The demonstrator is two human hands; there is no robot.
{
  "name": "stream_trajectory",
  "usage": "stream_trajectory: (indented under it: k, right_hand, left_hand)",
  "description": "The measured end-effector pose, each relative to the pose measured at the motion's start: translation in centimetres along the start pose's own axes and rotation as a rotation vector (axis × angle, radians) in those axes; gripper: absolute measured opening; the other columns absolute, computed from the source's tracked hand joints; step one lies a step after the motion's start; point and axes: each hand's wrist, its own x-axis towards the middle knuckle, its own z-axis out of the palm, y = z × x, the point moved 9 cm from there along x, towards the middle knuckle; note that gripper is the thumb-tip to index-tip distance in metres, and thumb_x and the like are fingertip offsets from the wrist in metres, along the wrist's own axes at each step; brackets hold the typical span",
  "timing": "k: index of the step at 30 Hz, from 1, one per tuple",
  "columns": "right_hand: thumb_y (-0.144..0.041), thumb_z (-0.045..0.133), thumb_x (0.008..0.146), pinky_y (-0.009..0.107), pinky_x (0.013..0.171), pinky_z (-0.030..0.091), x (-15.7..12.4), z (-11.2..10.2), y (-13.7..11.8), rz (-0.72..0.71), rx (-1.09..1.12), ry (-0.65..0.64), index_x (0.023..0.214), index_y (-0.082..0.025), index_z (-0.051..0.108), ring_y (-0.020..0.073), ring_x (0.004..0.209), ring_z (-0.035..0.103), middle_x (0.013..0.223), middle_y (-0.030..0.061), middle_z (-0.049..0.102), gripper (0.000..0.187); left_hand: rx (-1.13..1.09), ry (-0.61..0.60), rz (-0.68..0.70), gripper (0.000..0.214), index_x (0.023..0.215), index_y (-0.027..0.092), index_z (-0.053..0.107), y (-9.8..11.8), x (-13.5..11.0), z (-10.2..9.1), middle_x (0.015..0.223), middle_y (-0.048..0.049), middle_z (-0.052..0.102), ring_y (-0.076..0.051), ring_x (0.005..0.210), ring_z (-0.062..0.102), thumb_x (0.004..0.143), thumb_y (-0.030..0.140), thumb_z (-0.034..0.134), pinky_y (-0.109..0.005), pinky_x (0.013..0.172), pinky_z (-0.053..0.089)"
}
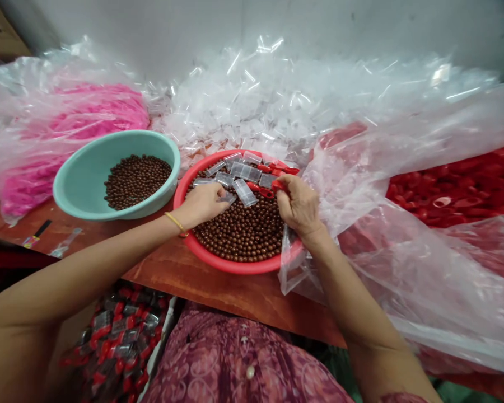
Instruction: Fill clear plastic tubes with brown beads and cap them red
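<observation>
A red basin [235, 267] holds a mass of round brown beads [243, 235], with several clear plastic cases lying on top. My left hand [204, 204], a gold bangle at its wrist, is over the basin's left side. Its fingers are closed on a small clear plastic case [227, 197]. At the right rim, my right hand [299, 206] pinches a red plastic cap [279, 184], partly hidden by the fingers. Between the hands lies a loose clear case [244, 192], close to other red caps [265, 192] on the beads.
A teal basin [79, 173] with brown beads stands left. Clear plastic pieces [252, 106] are heaped behind. Bagged pink pieces [105, 106] lie at far left, and an opened bag of red caps [457, 184] at right. Below the table, a box holds red-capped clear cases [124, 336].
</observation>
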Motion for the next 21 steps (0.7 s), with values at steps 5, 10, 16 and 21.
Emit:
stream_trajectory:
  k: [5, 10, 16, 21]
  right_hand:
    - [-0.022, 0.042, 0.084, 0.029, 0.064, 0.046, 0.1, 0.2, -0.1, 0.012, 0.003, -0.016, 0.092, -0.020, 0.057, 0.0180, 0.067, 0.061, 0.081, 0.0051, 0.068, 0.017]
    - [-0.023, 0.043, 0.083, 0.029, 0.065, 0.046, 0.0, 0.4, 0.3, 0.042, 0.021, -0.038, 0.093, -0.020, 0.057, 0.0178, 0.067, 0.061, 0.082, 0.0045, 0.069, 0.017]
    - [-0.026, 0.041, 0.086, 0.030, 0.069, 0.048, 0.2, 0.2, 0.7, 0.064, 0.092, -0.040, 0.096, -0.019, 0.058, 0.0190, 0.075, 0.063, 0.087, 0.0061, 0.069, 0.021]
    - [-0.026, 0.036, 0.090, 0.031, 0.078, 0.050, 0.4, 0.2, 1.0, 0.063, 0.197, -0.033, 0.108, -0.016, 0.058, 0.0193, 0.088, 0.065, 0.100, 0.0091, 0.069, 0.030]
  left_hand:
    - [0.643, -0.199, 0.389, 0.025, 0.077, 0.010, 0.062, 2.2, -3.0, 2.1, 0.084, -0.0161, 0.067, -0.024, 0.081, 0.064, 0.081, 0.003, 0.038, -0.033, 0.073, 0.048]
    - [0.465, -0.286, 0.535, 0.023, 0.082, 0.011, 0.061, 4.3, -2.4, 7.0, 0.084, -0.0130, 0.066, -0.023, 0.080, 0.063, 0.078, 0.003, 0.040, -0.033, 0.074, 0.049]
    - [-0.351, -0.381, 0.357, 0.012, 0.079, 0.014, 0.056, 4.6, -0.2, 7.7, 0.077, -0.0005, 0.062, -0.013, 0.073, 0.057, 0.068, 0.008, 0.056, -0.026, 0.073, 0.046]
    - [-0.958, -0.444, 0.167, 0.023, 0.083, 0.014, 0.053, 3.3, -0.7, 6.2, 0.079, 0.0022, 0.061, -0.008, 0.075, 0.057, 0.064, 0.014, 0.066, -0.023, 0.076, 0.045]
